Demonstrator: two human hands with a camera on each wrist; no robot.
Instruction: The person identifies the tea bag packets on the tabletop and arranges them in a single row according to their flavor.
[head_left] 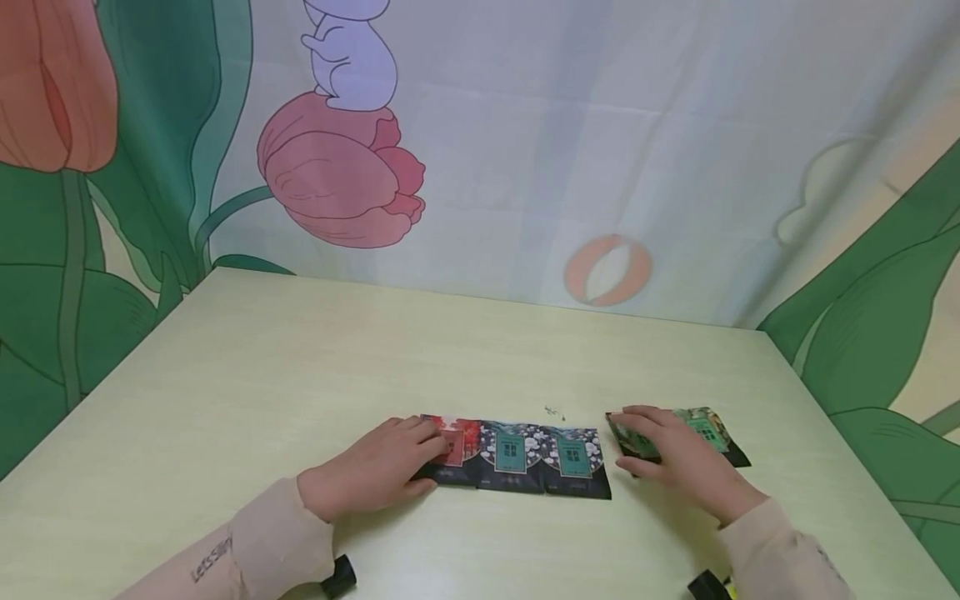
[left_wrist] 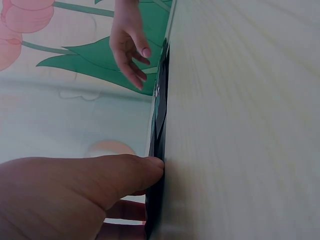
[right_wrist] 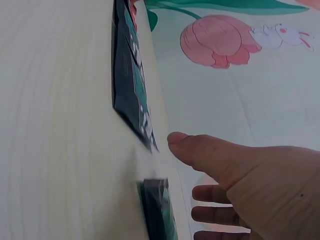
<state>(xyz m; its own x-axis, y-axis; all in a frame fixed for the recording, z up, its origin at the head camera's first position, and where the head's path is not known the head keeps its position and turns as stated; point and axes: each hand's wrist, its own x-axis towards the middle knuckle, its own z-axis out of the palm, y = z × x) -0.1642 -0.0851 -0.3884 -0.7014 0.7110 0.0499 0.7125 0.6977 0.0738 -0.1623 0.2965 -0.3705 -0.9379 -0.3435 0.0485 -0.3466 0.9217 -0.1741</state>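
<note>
Three small dark packets lie side by side in a row on the table. The leftmost is a red-printed packet (head_left: 467,433); the middle packet (head_left: 512,457) and the right packet (head_left: 574,463) carry white blossoms and a teal label. My left hand (head_left: 386,467) rests on the red packet's left part, thumb tip at its near edge in the left wrist view. To the right of the row, my right hand (head_left: 675,454) is over green-printed packets (head_left: 707,427), partly hiding them. Its fingers are spread and loosely bent, and in the right wrist view the thumb stands apart from the packets.
Small printed marks or scraps (head_left: 554,412) show on the pale table (head_left: 360,350) behind the row. A curtain (head_left: 510,167) with flowers and a rabbit hangs along the table's far edge. Black straps show under both sleeves.
</note>
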